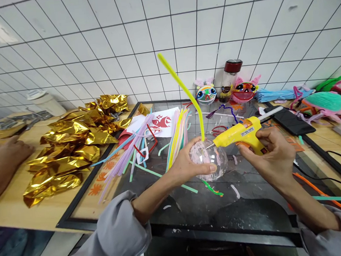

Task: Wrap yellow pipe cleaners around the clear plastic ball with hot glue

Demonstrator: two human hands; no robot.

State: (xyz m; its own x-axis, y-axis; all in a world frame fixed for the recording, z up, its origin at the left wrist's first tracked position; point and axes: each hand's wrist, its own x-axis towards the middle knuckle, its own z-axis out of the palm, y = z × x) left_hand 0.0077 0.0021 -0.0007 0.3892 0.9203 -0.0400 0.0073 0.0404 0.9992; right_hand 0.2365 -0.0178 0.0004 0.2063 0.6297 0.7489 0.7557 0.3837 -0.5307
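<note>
My left hand (191, 164) is wrapped round a clear plastic ball (218, 165) that has pale pink material on its left part. From the top of the ball rises a long yellow-green pipe cleaner (185, 91), bent to the upper left. In my right hand (272, 155) is a yellow hot glue gun (238, 132), a white glue stick jutting from its back. Its nozzle meets the ball's upper side near the foot of the pipe cleaner; whether glue is coming out cannot be made out.
Pastel pipe cleaners (177, 135) and red-handled scissors (218, 130) lie behind the ball. Crumpled gold foil (73, 140) fills the left, beside another person's hand (5, 154). Two decorated balls flank a lidded bottle (227, 81) by the wall. A black phone (289, 119) lies right.
</note>
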